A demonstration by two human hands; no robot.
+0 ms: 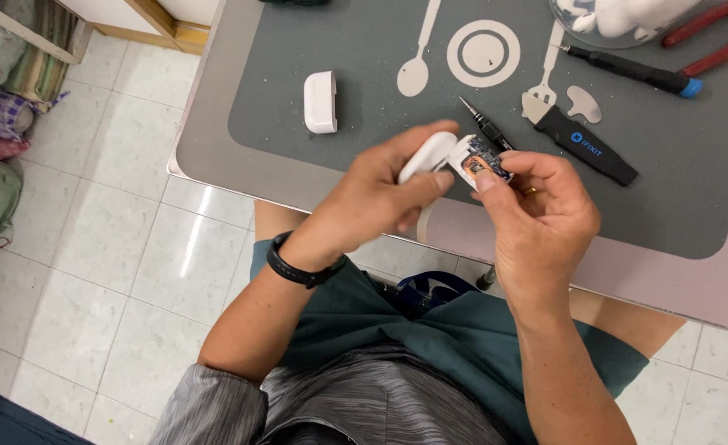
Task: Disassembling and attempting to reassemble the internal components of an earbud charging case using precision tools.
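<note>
Both hands up close: left hand (376, 194) fingers grip white casing (426, 155), right hand (541, 214) fingers pinch circuit board (483, 159) above my bench (215, 140).

the small white plastic device (442, 156) is held in the air just over the near edge of the surface (215, 140), above its grey mat. its rounded white shell (426, 154) tilts up to the right. at its right end the casing is open, and a little circuit board (483, 161) with dark and orange parts shows, facing up and partly hidden by fingers.
</note>
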